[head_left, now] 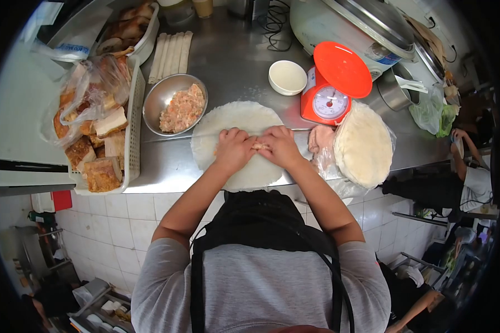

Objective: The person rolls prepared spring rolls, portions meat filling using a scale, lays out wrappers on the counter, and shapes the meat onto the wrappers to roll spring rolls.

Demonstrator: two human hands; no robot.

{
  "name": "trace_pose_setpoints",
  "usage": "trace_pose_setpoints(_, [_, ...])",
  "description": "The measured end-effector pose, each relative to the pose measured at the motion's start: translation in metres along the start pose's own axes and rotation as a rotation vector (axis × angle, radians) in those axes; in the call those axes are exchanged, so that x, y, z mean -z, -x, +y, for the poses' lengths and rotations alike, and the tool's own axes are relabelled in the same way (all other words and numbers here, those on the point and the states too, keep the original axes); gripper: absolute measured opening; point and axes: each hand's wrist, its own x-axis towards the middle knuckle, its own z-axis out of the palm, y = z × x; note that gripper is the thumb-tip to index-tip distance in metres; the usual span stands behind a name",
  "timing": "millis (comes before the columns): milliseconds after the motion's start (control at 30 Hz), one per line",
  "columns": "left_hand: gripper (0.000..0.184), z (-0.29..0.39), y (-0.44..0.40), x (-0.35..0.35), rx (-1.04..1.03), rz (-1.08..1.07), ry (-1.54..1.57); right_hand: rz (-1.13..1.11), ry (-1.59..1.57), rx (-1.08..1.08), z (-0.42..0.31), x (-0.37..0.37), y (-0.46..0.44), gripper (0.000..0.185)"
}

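Strip of filling point(260, 146), pale with orange flecks: laid on a round wrapper point(240, 117), partly covered by the hands; its long axis appears to run left to right, parallel to the counter's front edge, neither end clearly leading. Wrapper: thin, spread flat, circular and so without a long axis, on the steel counter point(228, 47) close to the person. Left hand point(235, 149) and right hand point(279, 145): one pair, fingers bunched and curled over the strip, thumbs turned inward and nearly meeting; undersides hidden, so whether they pinch or merely press cannot be told. Step in hand, by judgement: shaping the filling into an even line; the next move probably calls for lifting the near flap of wrapper over it without tearing. Steel bowl point(149, 114), just beyond the wrapper at left: holds loose filling mix point(182, 108). Finished-looking rolls point(171, 54): side by side behind that bowl, long axes pointing away from the person. Small white bowl point(288, 77): beside a red scale point(311, 107). Stack of wrappers point(364, 145): right of the right hand, on clear plastic. White basket point(135, 111): far left, heaped with browned meat point(103, 173).
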Motion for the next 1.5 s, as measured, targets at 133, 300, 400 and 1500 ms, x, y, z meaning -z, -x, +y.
trace_pose_setpoints(133, [0.033, 0.01, -0.003, -0.002, -0.018, 0.041, -0.019, 0.029, 0.05, -0.051, 0.004, 0.005, 0.008, 0.026])
trace_pose_setpoints(300, [0.037, 0.012, -0.003, -0.015, -0.036, 0.075, -0.03, 0.04, 0.029, 0.002, 0.015, 0.001, 0.012, 0.024])
trace_pose_setpoints(400, [0.032, 0.016, -0.01, -0.008, -0.025, 0.076, -0.026, 0.184, -0.039, -0.046, 0.007, 0.009, 0.01, 0.015])
trace_pose_setpoints(1500, [0.028, 0.039, -0.017, -0.034, -0.041, 0.157, -0.011, -0.046, -0.05, -0.005, 0.038, 0.016, 0.025, 0.023])
